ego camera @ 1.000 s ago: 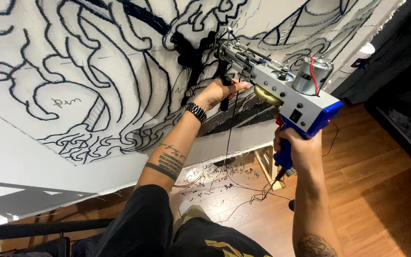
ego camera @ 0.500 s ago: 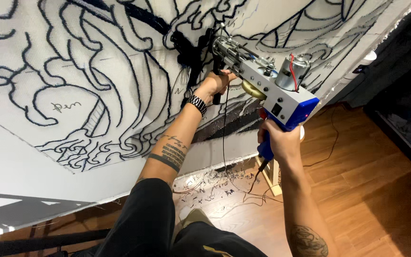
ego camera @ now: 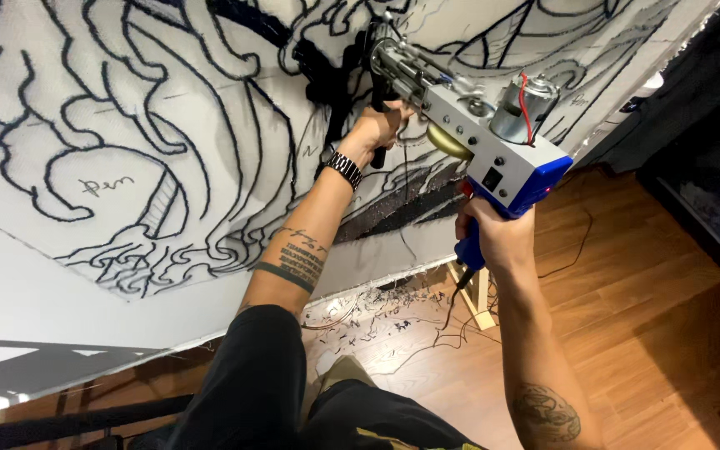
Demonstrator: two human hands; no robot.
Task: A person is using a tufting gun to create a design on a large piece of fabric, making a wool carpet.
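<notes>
A person holds a grey metal tufting gun with a blue plastic base and handle (ego camera: 481, 137) up against a large white stretched cloth drawn over with black curling outlines (ego camera: 127, 125). The right hand (ego camera: 493, 237) is wrapped around the blue pistol grip below the gun's body, its fingers closed tight about the grip, the forearm rising from the lower right with a dark tattoo near the elbow. The left hand (ego camera: 377, 127) reaches further forward and grips the black front handle beneath the gun's nose, fingers curled shut around it; a black and silver link wristband (ego camera: 344, 170) sits on that wrist and bands of tattooed lettering circle the forearm.

The gun is tilted, its nose pointing up and left, and the tip meets the cloth at a patch of dense black tufted yarn (ego camera: 335, 71) near the top middle of the view. A silver cylindrical motor with a red wire (ego camera: 522, 108) stands on top of the gun's rear, and a brass-coloured round part shows on its underside.

Beneath the cloth's lower edge lies a brown wooden plank floor (ego camera: 627, 333), strewn with short black and white yarn clippings (ego camera: 377, 312) just under the frame. A thin black cord (ego camera: 452, 312) hangs from the grip's base down to the floor. The person's knees, in black trousers (ego camera: 252, 392), fill the lower middle.
</notes>
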